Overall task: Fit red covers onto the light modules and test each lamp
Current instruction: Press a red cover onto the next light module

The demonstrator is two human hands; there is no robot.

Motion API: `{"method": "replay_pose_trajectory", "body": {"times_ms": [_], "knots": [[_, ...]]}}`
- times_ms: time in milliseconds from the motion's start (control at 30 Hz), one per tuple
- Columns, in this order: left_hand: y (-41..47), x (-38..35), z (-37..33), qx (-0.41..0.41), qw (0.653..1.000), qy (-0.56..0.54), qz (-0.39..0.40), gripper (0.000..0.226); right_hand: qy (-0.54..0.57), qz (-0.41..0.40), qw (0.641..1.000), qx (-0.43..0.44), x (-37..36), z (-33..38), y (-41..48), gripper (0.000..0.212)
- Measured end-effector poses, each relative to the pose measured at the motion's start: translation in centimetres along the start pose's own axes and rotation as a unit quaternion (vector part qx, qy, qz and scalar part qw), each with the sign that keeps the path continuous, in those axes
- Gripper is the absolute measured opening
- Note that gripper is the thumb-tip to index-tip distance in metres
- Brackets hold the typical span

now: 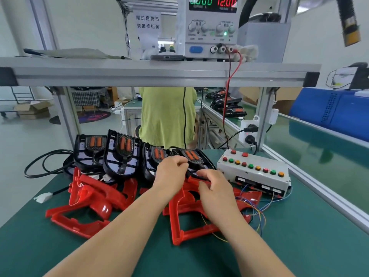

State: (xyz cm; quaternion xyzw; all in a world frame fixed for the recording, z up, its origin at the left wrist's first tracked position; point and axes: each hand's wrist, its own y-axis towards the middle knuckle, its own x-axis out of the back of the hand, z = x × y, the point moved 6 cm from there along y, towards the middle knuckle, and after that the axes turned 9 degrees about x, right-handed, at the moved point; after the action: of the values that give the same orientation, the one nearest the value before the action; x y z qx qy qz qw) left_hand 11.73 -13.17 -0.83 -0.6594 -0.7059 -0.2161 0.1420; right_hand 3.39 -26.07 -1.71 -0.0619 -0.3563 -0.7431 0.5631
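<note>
Red covers lie flat on the green counter. Left grip and right grip, fingers curled, both hold the near edge of the rightmost light module. Button box sits just right of it

A person in a lime-green shirt is at twelve o'clock, beyond the bench. Above, a phone lies on an aluminium shelf below a printed paper sign. Cardboard boxes sit on the floor at ten o'clock. A blue machine is at two o'clock.
</note>
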Motion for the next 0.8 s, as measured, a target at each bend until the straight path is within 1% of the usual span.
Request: {"method": "replay_pose_trajectory", "body": {"times_ms": [67,133,233,333,433,567,733,800], "knots": [[0.7,-0.7,-0.6,-0.027,0.996,0.086,0.022,0.027,0.0,0.002,1.0,-0.003,-0.2,-0.2,0.0,0.033],[1.4,-1.3,-0.9,-0.036,0.984,0.165,0.052,0.031,0.003,0.001,1.0,-0.013,-0.2,-0.6,0.0,0.033],[2.0,-2.3,-1.2,-0.053,0.954,0.281,0.092,0.046,0.009,0.004,0.999,-0.031,-0.2,-1.2,0.1,0.032],[2.5,-2.7,-1.2,-0.072,0.931,0.342,0.103,0.051,0.015,0.006,0.999,-0.039,-0.2,-1.4,0.2,0.032],[2.8,-3.2,-1.3,-0.111,0.903,0.401,0.11,0.044,0.026,0.005,0.999,-0.04,-0.2,-1.5,0.1,0.032],[3.0,-3.9,-0.9,-0.148,0.88,0.434,0.126,0.039,0.04,0.005,0.998,-0.053,-0.2,-1.6,0.1,0.032],[3.0,-4.0,-0.8,-0.175,0.867,0.444,0.141,0.034,0.041,0.011,0.997,-0.062,-0.2,-1.8,0.2,0.033],[2.9,-3.8,-0.8,-0.184,0.872,0.432,0.141,0.031,0.043,0.012,0.997,-0.064,-0.3,-1.9,0.2,0.034]]}}
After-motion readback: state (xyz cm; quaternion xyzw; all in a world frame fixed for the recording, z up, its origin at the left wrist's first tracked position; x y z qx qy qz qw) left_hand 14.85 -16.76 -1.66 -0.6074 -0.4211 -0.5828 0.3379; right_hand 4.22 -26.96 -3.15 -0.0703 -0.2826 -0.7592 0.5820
